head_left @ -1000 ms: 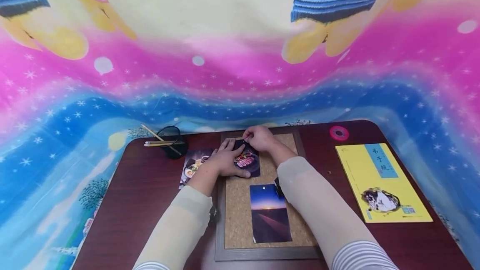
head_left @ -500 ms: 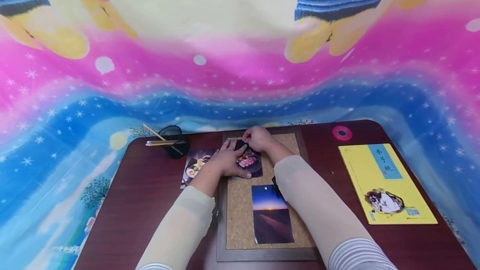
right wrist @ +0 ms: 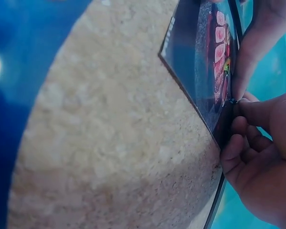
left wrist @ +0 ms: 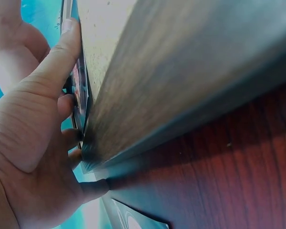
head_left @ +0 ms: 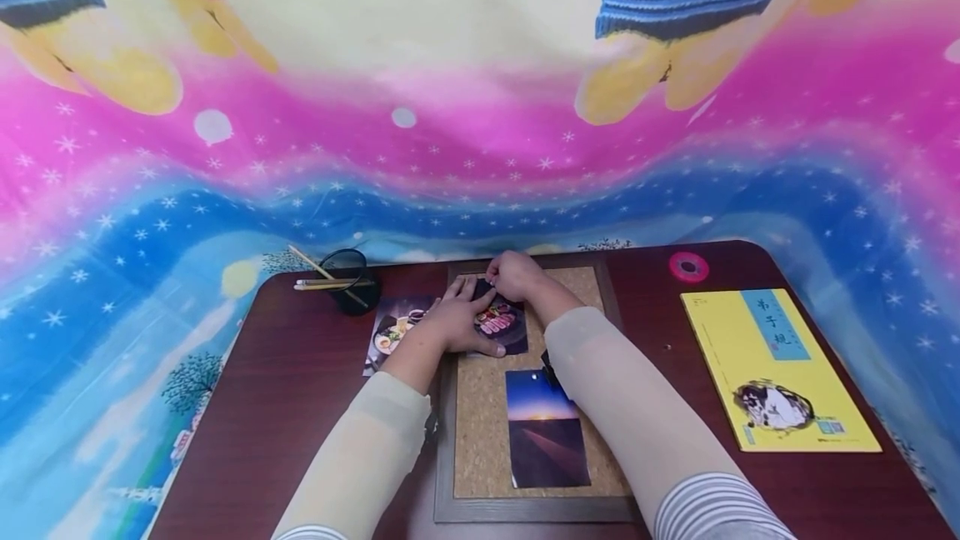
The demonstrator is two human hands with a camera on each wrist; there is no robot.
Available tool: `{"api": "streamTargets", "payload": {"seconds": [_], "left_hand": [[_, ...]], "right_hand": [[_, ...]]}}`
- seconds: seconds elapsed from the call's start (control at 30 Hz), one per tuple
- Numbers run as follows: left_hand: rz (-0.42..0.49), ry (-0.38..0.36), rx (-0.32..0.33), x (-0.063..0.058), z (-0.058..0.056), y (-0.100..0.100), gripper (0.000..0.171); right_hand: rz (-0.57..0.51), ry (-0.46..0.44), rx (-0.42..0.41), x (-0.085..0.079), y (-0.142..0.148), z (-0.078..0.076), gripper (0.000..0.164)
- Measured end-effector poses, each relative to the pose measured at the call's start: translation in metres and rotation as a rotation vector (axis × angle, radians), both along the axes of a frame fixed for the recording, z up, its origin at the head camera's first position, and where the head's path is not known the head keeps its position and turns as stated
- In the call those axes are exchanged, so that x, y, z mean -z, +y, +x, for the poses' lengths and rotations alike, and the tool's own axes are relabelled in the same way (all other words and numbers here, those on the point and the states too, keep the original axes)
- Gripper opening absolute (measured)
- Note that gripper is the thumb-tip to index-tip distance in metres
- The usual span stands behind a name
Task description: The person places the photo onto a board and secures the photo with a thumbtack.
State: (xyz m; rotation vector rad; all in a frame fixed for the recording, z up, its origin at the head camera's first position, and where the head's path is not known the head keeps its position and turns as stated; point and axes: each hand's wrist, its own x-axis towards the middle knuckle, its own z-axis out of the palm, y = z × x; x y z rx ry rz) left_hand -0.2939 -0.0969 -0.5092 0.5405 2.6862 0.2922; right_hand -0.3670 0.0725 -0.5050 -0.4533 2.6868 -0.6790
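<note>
In the head view my left hand (head_left: 453, 323) lies with spread fingers on a dark food photo (head_left: 501, 323), pressing it against a framed corkboard (head_left: 480, 440). The left wrist view has its thumb (left wrist: 62, 55) along the photo. My right hand (head_left: 517, 275) is at the photo's top edge, thumb and fingers pinching a tiny push pin (right wrist: 233, 101), mostly hidden by the fingertips. Lower on the board hangs a sunset photo (head_left: 547, 440) with a whitish pin at its top. Partly behind my left arm, another food photo (head_left: 386, 332) lies left of the board.
A black mesh pen cup (head_left: 352, 294) with several pencils lies tipped at the back left of the dark red table (head_left: 300, 407). To the right are a pink ring-shaped roll (head_left: 688, 267) and a yellow book (head_left: 780, 373). A patterned cloth (head_left: 450, 173) surrounds the table.
Both hands keep almost the same place on the food photo. The whole head view has shifted slightly, so things appear a little further right.
</note>
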Motion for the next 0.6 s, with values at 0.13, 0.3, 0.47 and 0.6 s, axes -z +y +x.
{"api": "streamTargets", "payload": {"seconds": [0.13,0.3,0.47,0.6], "left_hand": [[0.008,-0.005,-0.005,0.0017,-0.0003,0.0002,0.116],[0.017,-0.012,-0.007,0.002,-0.0003,-0.0001,0.116],[0.02,0.003,-0.002,0.0017,-0.0001,-0.0003,0.117],[0.011,0.016,0.002,0.002,-0.0002,-0.0006,0.117]], "right_hand": [[0.015,0.0,-0.002,0.0002,-0.0015,-0.0013,0.024],[0.024,0.001,-0.014,-0.0012,-0.0008,-0.0019,0.025],[0.003,0.033,0.009,-0.0005,0.0013,-0.0023,0.025],[-0.037,0.022,0.032,-0.0001,0.0025,-0.0024,0.024]]}}
